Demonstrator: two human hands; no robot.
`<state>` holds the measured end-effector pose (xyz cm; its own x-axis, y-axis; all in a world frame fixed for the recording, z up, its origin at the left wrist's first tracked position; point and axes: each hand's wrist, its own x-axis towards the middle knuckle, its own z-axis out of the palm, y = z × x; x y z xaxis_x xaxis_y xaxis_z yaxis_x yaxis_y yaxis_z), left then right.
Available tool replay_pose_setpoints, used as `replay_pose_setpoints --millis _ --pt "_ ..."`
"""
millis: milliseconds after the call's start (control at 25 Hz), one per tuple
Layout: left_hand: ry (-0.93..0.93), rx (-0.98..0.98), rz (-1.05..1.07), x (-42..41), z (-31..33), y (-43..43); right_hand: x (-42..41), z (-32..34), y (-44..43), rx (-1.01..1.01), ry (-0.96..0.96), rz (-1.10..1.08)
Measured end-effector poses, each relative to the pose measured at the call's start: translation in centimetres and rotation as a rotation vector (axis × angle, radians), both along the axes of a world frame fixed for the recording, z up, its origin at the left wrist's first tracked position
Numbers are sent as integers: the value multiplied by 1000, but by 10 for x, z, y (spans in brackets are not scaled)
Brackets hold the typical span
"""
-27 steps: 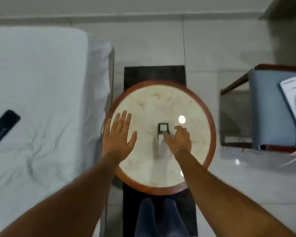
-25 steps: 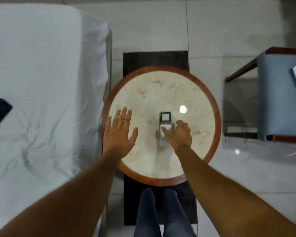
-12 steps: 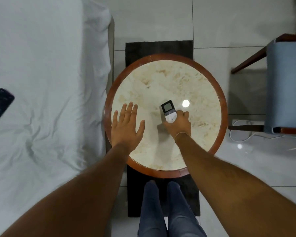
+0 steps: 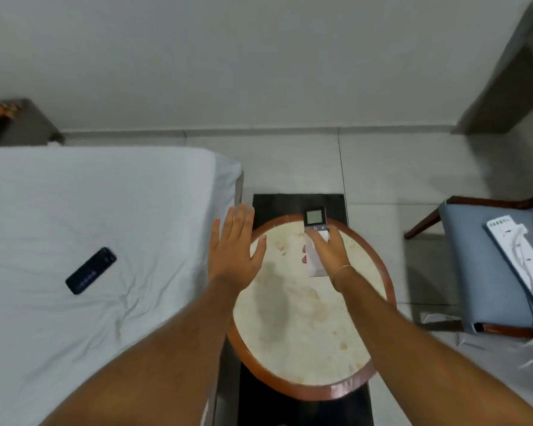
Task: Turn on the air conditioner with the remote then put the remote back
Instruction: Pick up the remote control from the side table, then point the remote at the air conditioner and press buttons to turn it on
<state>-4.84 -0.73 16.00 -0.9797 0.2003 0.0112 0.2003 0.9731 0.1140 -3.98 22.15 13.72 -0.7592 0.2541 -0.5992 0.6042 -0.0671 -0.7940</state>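
Note:
My right hand (image 4: pixel 328 253) grips the white air conditioner remote (image 4: pixel 315 224), raised above the round marble-topped table (image 4: pixel 302 327) with its grey screen pointing away toward the wall. My thumb rests on the buttons below the screen. My left hand (image 4: pixel 233 252) hovers flat with fingers spread over the table's left rim, holding nothing. The air conditioner itself is out of view.
A bed with a white sheet (image 4: pixel 83 241) fills the left, with a black remote (image 4: pixel 90 270) lying on it. A blue-cushioned wooden chair (image 4: pixel 486 272) at the right carries white power strips (image 4: pixel 519 250). A dark mat (image 4: pixel 299 202) lies under the table.
My right hand lifted the white remote off the table and raised it forward. My head tilted up, bringing the wall into view. My left hand rose off the tabletop.

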Motion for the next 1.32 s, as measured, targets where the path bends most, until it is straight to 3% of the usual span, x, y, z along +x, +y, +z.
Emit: replay_pose_setpoints --millis 360,520,720,920,1320 --pt "427 17 -34 -75 243 -9 -71 277 -8 -50 393 103" --pt "673 36 -33 -96 357 -12 -78 409 -15 -151 533 154" --pt "925 110 -20 -105 488 -10 -67 545 -22 -124 686 213" --pt "1042 122 0 -96 554 -11 -53 604 -27 -119 711 235" --pt "1084 151 -26 -85 583 -5 -36 623 -28 -101 756 212"
